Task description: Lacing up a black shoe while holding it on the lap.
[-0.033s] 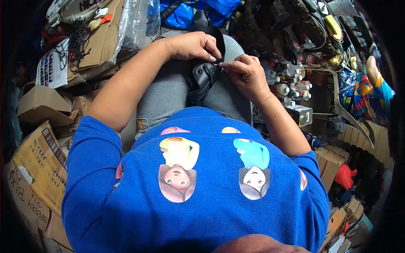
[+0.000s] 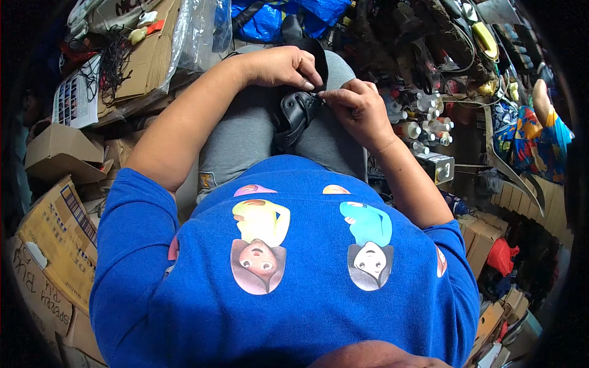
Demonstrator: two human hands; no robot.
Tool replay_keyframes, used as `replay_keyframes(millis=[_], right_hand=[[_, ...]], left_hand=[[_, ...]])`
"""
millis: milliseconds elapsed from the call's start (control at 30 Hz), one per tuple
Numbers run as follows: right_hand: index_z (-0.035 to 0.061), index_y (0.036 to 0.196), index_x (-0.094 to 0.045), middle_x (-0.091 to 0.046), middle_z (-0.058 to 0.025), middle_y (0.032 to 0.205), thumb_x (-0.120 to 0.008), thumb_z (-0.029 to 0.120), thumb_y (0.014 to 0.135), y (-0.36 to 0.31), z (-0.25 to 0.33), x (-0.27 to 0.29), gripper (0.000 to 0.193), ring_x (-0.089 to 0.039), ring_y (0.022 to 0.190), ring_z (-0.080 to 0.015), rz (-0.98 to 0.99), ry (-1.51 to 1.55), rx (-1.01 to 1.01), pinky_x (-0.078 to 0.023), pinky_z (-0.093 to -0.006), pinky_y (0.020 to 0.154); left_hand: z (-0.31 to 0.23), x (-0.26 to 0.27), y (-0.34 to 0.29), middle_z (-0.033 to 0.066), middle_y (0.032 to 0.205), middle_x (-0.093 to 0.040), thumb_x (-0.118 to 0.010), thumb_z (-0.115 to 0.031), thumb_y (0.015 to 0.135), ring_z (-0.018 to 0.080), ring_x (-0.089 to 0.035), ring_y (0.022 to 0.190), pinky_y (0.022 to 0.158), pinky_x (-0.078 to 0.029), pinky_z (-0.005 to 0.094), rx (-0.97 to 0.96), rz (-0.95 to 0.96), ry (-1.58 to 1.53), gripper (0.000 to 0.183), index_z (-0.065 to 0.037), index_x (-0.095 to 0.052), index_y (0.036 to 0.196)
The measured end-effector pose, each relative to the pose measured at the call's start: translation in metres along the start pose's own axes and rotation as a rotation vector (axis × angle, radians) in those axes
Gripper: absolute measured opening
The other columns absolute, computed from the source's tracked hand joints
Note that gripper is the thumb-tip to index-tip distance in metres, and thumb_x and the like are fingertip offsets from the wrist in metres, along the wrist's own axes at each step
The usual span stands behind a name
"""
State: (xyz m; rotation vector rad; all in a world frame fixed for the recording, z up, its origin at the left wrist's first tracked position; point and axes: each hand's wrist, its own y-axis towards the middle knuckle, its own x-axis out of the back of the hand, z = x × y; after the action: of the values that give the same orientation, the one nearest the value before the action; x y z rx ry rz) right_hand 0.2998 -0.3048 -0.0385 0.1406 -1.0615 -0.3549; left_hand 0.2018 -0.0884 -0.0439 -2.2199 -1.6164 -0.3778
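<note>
A black leather shoe (image 2: pixel 297 111) with metal eyelets and a stitched edge rests between my thighs, on grey trousers (image 2: pixel 239 132). My left hand (image 2: pixel 288 69) bends over its far end, thumb and forefinger pinched together; what they hold is too small to make out. From the right, my right hand (image 2: pixel 361 109) meets it, thumb and forefinger closed on a thin dark shoelace by the eyelets. The fingertips of both hands almost touch there. A black strap-like piece (image 2: pixel 316 52) curves up beyond the shoe, partly behind my left hand.
Flattened cardboard (image 2: pixel 144 58) and plastic wrap lie at the far left, above an open carton (image 2: pixel 64 150). Several small bottles (image 2: pixel 429 119) stand to the right of my knee. A blue plastic bag (image 2: pixel 264 21) lies ahead. Another person's foot (image 2: pixel 541 98) shows at far right.
</note>
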Motion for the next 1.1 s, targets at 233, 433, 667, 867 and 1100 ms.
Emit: replay_keyframes(millis=[233,433,667,867,1100], right_hand=[[0.0151,0.088,-0.069,-0.055,-0.0070,0.078,-0.056,0.008,0.076,0.016,0.029,0.020,0.019,-0.057,0.079,-0.0237,0.226,-0.372,0.141,-0.040,-0.0369,0.075],[0.0073,0.078,-0.065,-0.062,-0.0118,0.087,-0.054,0.008,0.076,0.043,0.037,0.016,0.012,-0.061,0.083,-0.0276,0.445,-0.457,0.170,-0.040,-0.0381,0.079],[0.0080,0.093,-0.070,-0.063,-0.0097,0.087,-0.065,0.022,0.082,0.026,-0.007,0.012,0.019,-0.061,0.086,-0.0243,0.320,0.232,-0.180,-0.047,-0.0342,0.078],[0.0032,0.094,-0.069,-0.060,-0.0050,0.088,-0.070,0.029,0.082,0.013,-0.012,0.022,0.028,-0.058,0.088,-0.0158,0.336,0.439,-0.264,-0.046,-0.0304,0.079],[0.0022,0.081,-0.061,-0.047,-0.0043,0.099,-0.076,0.015,0.072,0.003,-0.027,0.028,0.022,-0.051,0.092,-0.0153,0.348,0.612,-0.437,-0.041,-0.0286,0.083]], left_hand=[[0.000,0.003,0.002,0.0042,0.082,-0.050,-0.066,-0.010,0.081,0.0170,-0.051,0.081,0.078,-0.042,0.0276,0.014,0.065,0.070,0.024,-0.006,-0.068,0.105],[0.006,0.004,0.016,0.0117,0.089,-0.059,-0.066,-0.001,0.068,0.0242,-0.058,0.088,0.079,-0.046,0.0321,-0.024,0.016,0.243,0.032,-0.004,-0.068,0.101],[0.002,-0.019,-0.009,0.0104,0.106,-0.058,-0.073,-0.006,0.069,0.0274,-0.058,0.099,0.086,-0.047,0.0349,-0.165,-0.495,0.336,0.032,-0.007,-0.065,0.100],[-0.017,-0.037,-0.069,0.0163,0.107,-0.062,-0.067,-0.013,0.080,0.0321,-0.061,0.093,0.086,-0.048,0.0379,0.163,-0.454,0.363,0.039,-0.007,-0.058,0.117],[-0.013,0.010,-0.131,0.0126,0.083,-0.060,-0.067,-0.017,0.080,0.0257,-0.057,0.074,0.070,-0.046,0.0346,0.466,-0.384,0.330,0.023,0.001,-0.063,0.093]])
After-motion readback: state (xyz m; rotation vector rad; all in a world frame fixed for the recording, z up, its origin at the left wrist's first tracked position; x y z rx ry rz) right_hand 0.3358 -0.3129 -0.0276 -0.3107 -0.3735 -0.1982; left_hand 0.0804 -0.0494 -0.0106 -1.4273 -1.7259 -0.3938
